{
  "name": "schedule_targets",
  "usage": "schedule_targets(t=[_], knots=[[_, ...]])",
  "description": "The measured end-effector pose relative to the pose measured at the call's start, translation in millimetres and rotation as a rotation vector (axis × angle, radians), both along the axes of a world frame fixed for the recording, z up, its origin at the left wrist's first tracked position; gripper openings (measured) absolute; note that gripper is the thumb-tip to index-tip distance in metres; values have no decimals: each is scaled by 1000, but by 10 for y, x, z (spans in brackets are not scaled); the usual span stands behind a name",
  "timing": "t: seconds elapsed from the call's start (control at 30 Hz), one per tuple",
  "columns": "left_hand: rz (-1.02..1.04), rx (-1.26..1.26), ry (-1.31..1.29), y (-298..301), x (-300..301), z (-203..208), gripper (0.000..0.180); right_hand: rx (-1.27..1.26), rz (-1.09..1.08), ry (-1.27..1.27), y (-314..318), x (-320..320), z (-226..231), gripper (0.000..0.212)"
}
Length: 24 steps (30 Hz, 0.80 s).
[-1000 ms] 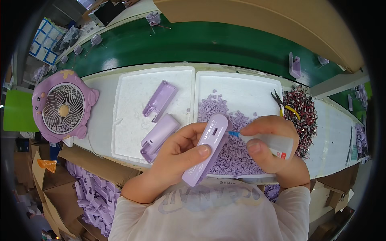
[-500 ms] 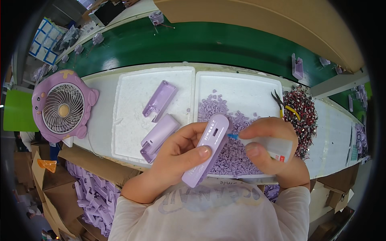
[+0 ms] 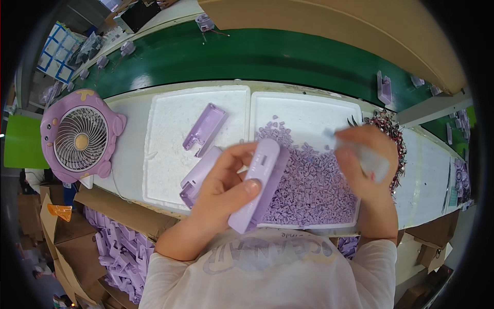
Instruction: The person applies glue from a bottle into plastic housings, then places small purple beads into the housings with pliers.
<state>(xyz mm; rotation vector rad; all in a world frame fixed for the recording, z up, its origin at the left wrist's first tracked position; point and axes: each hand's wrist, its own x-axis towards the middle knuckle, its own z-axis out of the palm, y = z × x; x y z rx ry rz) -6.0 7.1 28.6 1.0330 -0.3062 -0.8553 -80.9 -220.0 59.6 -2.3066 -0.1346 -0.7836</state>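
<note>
Gripped in my left hand (image 3: 226,188) is a long purple plastic shell (image 3: 260,180) with a rounded end and a small slot, my thumb across its printed face. My right hand (image 3: 368,157), blurred by motion, is closed round a small translucent bottle (image 3: 374,164) with a blue tip. The bottle is apart from the shell, over the right side of a white foam tray (image 3: 309,108). Many tiny purple plastic pieces (image 3: 314,190) are heaped in that tray. Two more purple shells, one an open trough (image 3: 206,126), the other (image 3: 200,175) partly behind my left hand, lie in the left foam tray (image 3: 170,108).
A purple animal-shaped fan (image 3: 82,136) stands at the left. Beyond the trays runs a green conveyor (image 3: 257,56) carrying purple parts. Red and black wires (image 3: 388,126) are piled right of the trays, with pliers partly hidden by my right hand. A carton of purple shells (image 3: 121,252) sits lower left.
My right hand has moved the bottle away from the shell, up and to the right. My left hand still holds the shell, tilted a little differently. Parts on the conveyor have shifted slightly right.
</note>
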Motion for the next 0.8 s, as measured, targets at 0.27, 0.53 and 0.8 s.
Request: schedule_targets(t=[0.27, 0.53, 0.8], knots=[[-64, -617, 203, 151, 254, -367, 42, -662, -283, 586, -773, 258, -514, 36], [-335, -752, 366, 190, 245, -270, 109, -391, 81, 248, -362, 316, -572, 16], [-430, -779, 205, 75, 131, -354, 135, -492, 260, 364, -172, 644, -766, 14]])
